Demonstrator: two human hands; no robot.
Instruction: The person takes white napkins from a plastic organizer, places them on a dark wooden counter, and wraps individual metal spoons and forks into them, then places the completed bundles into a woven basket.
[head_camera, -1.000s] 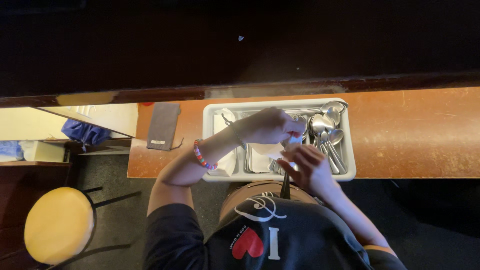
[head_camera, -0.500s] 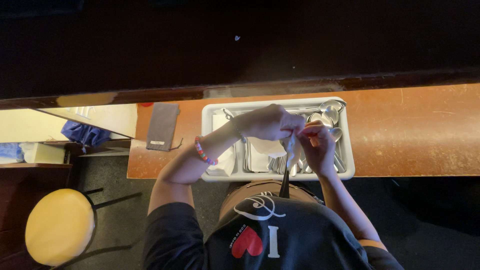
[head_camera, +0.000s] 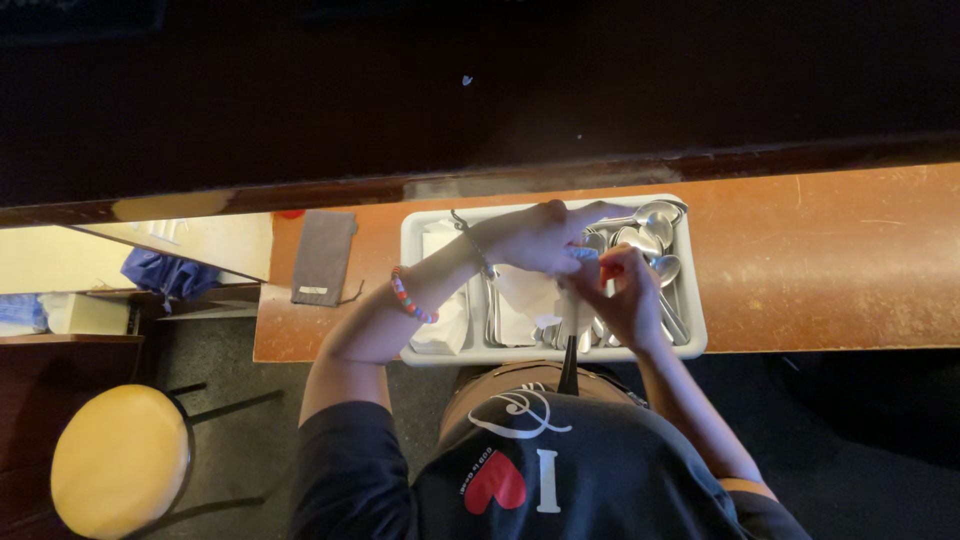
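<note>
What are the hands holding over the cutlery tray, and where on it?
Both the left hand and right hand pinch a small blue item between their fingertips above the tray; what it is cannot be told.

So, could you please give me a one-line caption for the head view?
Both hands, left hand and right hand, meet over a white plastic cutlery tray of metal spoons.

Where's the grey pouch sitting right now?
In the head view, the grey pouch lies flat on the wooden counter, just left of the white cutlery tray and apart from it, near the counter's left end.
</note>
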